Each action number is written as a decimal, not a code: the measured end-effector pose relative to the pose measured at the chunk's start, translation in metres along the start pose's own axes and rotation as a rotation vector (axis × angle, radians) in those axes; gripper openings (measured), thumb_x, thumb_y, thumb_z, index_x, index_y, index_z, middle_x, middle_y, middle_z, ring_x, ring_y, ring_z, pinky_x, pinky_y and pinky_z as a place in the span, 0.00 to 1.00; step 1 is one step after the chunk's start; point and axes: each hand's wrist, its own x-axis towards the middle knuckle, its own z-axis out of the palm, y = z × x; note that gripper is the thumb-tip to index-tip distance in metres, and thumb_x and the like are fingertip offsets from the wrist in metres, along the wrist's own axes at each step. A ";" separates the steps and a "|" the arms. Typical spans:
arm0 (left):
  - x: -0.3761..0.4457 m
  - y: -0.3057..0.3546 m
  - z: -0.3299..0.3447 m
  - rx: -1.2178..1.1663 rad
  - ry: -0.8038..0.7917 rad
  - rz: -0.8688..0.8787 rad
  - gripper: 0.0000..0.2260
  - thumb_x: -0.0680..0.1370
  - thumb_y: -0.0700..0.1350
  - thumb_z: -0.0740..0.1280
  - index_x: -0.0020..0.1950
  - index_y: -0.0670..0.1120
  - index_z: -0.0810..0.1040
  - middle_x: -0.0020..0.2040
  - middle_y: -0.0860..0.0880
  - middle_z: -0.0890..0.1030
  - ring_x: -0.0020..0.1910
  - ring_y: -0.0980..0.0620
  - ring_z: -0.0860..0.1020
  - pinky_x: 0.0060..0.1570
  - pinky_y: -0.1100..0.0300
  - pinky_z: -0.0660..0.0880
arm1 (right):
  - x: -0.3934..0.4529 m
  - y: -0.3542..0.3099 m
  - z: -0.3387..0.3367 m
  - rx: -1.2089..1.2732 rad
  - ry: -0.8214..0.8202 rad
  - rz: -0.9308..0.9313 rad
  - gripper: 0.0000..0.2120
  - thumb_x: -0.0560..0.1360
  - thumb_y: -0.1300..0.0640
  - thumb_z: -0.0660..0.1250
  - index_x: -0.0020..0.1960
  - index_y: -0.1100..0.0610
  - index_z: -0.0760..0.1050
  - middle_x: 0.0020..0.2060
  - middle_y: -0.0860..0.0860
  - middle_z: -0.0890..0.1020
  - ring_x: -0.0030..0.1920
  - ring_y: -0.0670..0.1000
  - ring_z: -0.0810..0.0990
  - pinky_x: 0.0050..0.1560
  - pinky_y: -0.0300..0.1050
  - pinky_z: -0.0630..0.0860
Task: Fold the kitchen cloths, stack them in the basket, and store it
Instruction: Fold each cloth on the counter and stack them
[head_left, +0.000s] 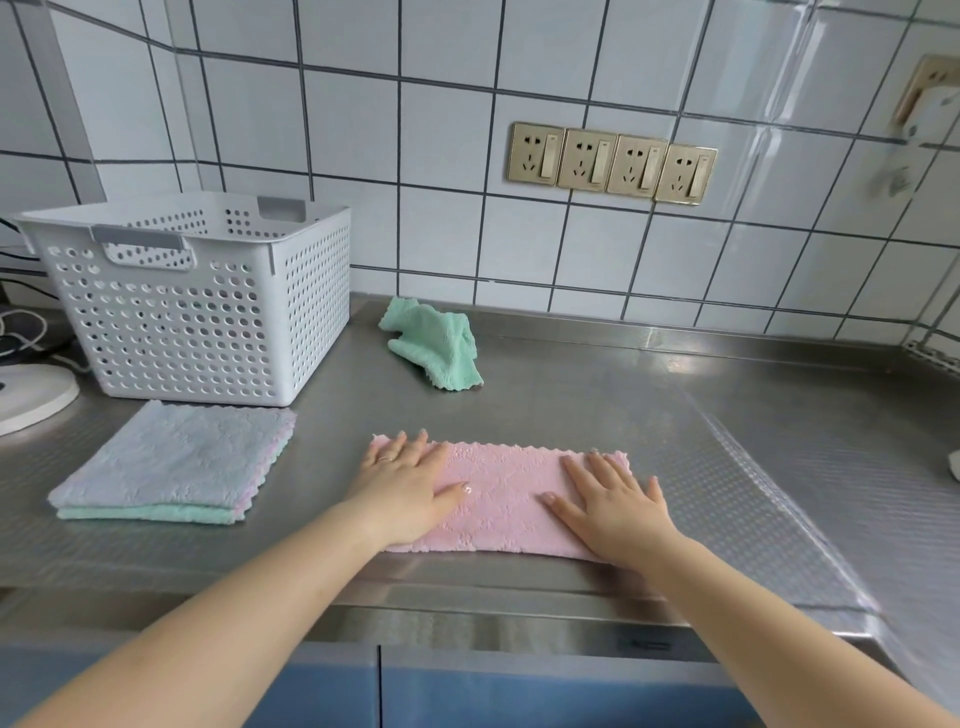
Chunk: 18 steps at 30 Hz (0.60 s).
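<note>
Now, what I see from the head camera:

Left hand: my left hand (402, 491) lies flat, fingers straight and spread, pressing the left end of the pink cloth (501, 501); a ring shows on one finger.
Right hand: my right hand (613, 506) is flat too, fingers straight, palm down on the cloth's right end.
Pink cloth: folded into a long strip, lying along the front edge of the worktop (597, 395), roughly at its middle.
Folded stack: folded cloths (171, 465) sit toward the front left of the worktop, a blue-grey one on top, pink showing at the edge, green at the bottom.
Green cloth: a crumpled green cloth (439, 345) lies near the back edge, apart from my hands.
Basket: the white perforated basket (208, 306) stands upright at the back left, just behind the stack; I cannot tell what is inside.
Wall: four sockets (613, 163) sit in a row on the white tiles.
</note>
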 end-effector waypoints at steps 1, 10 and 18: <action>-0.002 -0.002 0.000 -0.001 -0.008 0.006 0.30 0.78 0.65 0.46 0.78 0.53 0.48 0.78 0.48 0.46 0.77 0.47 0.46 0.74 0.48 0.41 | -0.001 0.005 0.000 0.012 -0.009 0.012 0.36 0.72 0.28 0.41 0.76 0.43 0.46 0.77 0.47 0.49 0.77 0.50 0.44 0.73 0.63 0.46; -0.034 0.024 -0.010 -0.026 0.535 0.411 0.11 0.73 0.51 0.65 0.52 0.54 0.81 0.53 0.54 0.82 0.53 0.51 0.80 0.63 0.55 0.67 | 0.006 -0.007 -0.017 -0.046 0.120 -0.119 0.22 0.79 0.46 0.48 0.71 0.47 0.65 0.73 0.48 0.62 0.74 0.50 0.58 0.73 0.60 0.49; -0.051 0.058 -0.002 0.215 0.399 0.562 0.10 0.57 0.49 0.77 0.32 0.53 0.78 0.30 0.55 0.74 0.28 0.54 0.75 0.22 0.64 0.69 | 0.027 -0.052 -0.021 -0.066 -0.005 -0.362 0.21 0.80 0.57 0.51 0.70 0.42 0.64 0.72 0.45 0.64 0.69 0.50 0.67 0.72 0.56 0.51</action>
